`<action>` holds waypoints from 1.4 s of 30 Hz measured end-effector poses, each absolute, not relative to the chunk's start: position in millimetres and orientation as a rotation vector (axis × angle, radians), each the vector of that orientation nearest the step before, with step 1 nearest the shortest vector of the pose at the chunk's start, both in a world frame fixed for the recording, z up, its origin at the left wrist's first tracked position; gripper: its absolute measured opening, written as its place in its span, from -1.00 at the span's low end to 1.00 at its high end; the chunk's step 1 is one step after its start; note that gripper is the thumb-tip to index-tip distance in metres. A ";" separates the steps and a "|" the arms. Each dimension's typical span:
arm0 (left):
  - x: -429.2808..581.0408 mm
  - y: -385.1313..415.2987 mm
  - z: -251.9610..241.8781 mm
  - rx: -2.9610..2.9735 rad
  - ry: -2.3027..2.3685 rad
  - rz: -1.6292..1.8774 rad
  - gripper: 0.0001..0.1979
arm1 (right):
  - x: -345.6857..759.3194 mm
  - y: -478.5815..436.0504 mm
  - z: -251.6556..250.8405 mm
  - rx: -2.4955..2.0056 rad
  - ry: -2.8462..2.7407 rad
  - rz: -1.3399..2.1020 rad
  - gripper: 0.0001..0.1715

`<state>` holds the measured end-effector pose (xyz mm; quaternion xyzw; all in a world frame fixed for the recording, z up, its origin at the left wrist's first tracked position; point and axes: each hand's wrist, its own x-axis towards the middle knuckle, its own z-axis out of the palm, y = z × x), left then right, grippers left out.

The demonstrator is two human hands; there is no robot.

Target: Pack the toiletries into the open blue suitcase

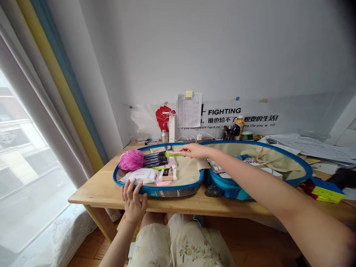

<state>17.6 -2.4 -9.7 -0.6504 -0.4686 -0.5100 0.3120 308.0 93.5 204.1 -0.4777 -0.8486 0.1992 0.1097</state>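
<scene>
My right hand [189, 150] reaches across the open blue suitcase [178, 188] and pinches a slim pink-and-green stick [175, 153], perhaps a toothbrush. It is above the left half. My left hand [134, 198] lies on the near left rim, fingers spread, holding nothing. A fluffy pink bath puff [131, 160] sits at that half's left end. Beside it lie several dark slim packs [154, 160]. Nearer me are a white soft pack [142, 175], a pack of cotton swabs [167, 174] and a pink packet [164, 183]. A similar pink-and-green stick [161, 167] lies among them.
The suitcase's other half [280, 163] holds boxes and pouches, partly behind my forearm. Everything stands on a wooden table [102, 185]. Along the wall are a white lamp [171, 128], a bottle [239, 126] and pens [229, 132]. Papers [306, 148] and a coloured cube [326, 190] are at right.
</scene>
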 end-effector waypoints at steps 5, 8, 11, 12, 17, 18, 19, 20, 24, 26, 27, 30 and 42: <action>17.8 -2.9 -9.0 -1.710 -1.245 -1.340 -0.57 | 240.0 107.4 177.1 -1.278 -2.584 0.486 -0.75; 18.3 -3.4 -7.8 -1.706 -1.236 -1.335 -0.59 | 214.1 116.2 163.9 -1.271 -2.591 0.444 -0.78; 18.2 -3.2 -7.0 -1.707 -1.217 -1.319 -0.57 | 198.2 123.1 153.9 -1.285 -2.606 0.418 -0.77; 18.2 -3.1 -6.8 -1.708 -1.210 -1.315 -0.57 | 194.7 124.8 150.9 -1.288 -2.613 0.411 -0.75; 18.4 -3.2 -5.5 -1.701 -1.195 -1.309 -0.54 | 185.5 129.0 140.5 -1.306 -2.644 0.384 -0.76; 18.4 -3.3 -5.3 -1.701 -1.194 -1.306 -0.54 | 185.7 129.5 140.3 -1.306 -2.648 0.383 -0.78; 18.4 -3.4 -5.3 -1.701 -1.196 -1.304 -0.53 | 186.9 130.0 141.2 -1.303 -2.650 0.384 -0.80; 18.4 -3.4 -5.5 -1.701 -1.198 -1.304 -0.53 | 189.6 130.8 143.4 -1.297 -2.649 0.387 -0.82; 17.7 -2.8 -7.9 -1.704 -1.211 -1.314 -0.51 | 220.4 137.9 164.7 -1.293 -2.587 0.387 -0.71; 17.2 -2.1 -9.2 -1.706 -1.217 -1.316 -0.51 | 249.4 142.7 180.5 -1.330 -2.515 0.380 -0.73; 17.0 -1.8 -9.6 -1.707 -1.220 -1.317 -0.51 | 267.0 144.7 188.6 -1.359 -2.476 0.379 -0.73; 16.7 -1.2 -10.0 -1.706 -1.217 -1.324 -0.53 | 326.3 146.0 208.4 -1.453 -2.397 0.403 -0.64; 16.9 -2.2 -11.1 -1.722 -1.232 -1.335 -0.53 | 468.9 105.1 163.6 -1.789 -2.646 0.827 -0.32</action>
